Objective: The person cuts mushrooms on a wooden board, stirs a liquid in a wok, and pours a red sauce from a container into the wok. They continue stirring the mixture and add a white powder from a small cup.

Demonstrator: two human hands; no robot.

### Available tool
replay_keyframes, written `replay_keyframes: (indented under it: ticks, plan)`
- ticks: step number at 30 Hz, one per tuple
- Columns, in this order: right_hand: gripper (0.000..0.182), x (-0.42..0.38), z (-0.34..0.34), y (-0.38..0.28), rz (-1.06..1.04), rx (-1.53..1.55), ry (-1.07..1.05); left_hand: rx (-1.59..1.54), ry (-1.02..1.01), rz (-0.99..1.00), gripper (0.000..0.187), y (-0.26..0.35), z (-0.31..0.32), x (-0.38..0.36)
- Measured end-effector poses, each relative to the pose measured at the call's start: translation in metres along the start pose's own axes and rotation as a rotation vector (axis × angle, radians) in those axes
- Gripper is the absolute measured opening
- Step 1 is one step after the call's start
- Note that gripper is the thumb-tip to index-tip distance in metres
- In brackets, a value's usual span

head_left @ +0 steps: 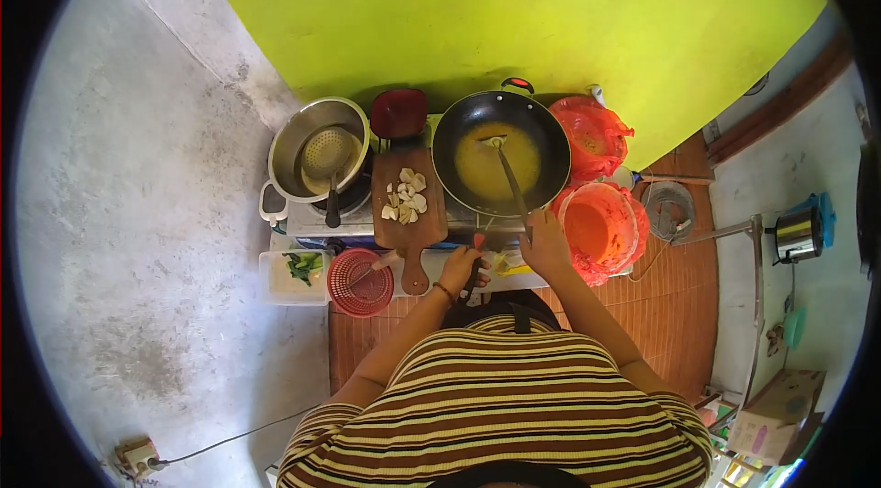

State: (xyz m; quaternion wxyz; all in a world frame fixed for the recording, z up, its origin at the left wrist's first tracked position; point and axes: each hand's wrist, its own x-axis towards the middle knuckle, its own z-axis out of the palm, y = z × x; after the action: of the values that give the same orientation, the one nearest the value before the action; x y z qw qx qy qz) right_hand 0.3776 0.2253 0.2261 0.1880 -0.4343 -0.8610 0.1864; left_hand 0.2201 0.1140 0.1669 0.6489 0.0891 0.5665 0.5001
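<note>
Striped short-sleeved top (514, 387), brown, yellow, black; bracelet (444, 291)

The right hand (547, 246) holds a spatula (511, 179) in the wok (450, 145). The left hand (457, 271) grips the wok's handle (476, 254). Beside the wok, a board (395, 233) bears pale chunks (405, 198).

From here I count one wok (459, 139) and one spatula (514, 185) beyond the right hand (547, 245); two containers in red plastic (601, 231) to its right; leftward from the left hand (461, 271), one chopping board (395, 229), steel pot (286, 157), skimmer (327, 154), bowl (399, 113) and basket (352, 306).
</note>
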Motion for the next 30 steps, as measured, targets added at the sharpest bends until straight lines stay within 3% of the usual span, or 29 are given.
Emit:
replay_keyframes:
  ticks: [6, 12, 18, 21, 27, 30]
  plan:
    - [0.031, 0.008, 0.023, 0.019, 0.150, 0.070, -0.121, 0.125, -0.031, 0.017, 0.031, -0.001, -0.002, 0.004]
    - [0.039, 0.020, 0.000, 0.038, 0.003, 0.242, 0.038, 0.148, 0.030, 0.031, 0.033, -0.006, 0.001, 0.003]
    - [0.040, 0.038, 0.003, 0.095, 0.305, 0.564, -0.022, 0.160, 0.016, 0.036, 0.032, -0.004, 0.000, 0.003]
    - [0.037, 0.047, 0.008, 0.111, 0.239, 0.573, 0.053, 0.161, 0.005, 0.035, 0.031, -0.005, -0.001, 0.003]
    - [0.037, 0.062, -0.014, 0.091, 0.354, 0.691, -0.140, 0.133, 0.027, 0.034, 0.031, -0.010, 0.001, 0.002]
    - [0.035, 0.069, -0.009, 0.085, 0.547, 0.923, -0.271, 0.094, 0.049, 0.023, 0.031, -0.007, 0.005, 0.001]
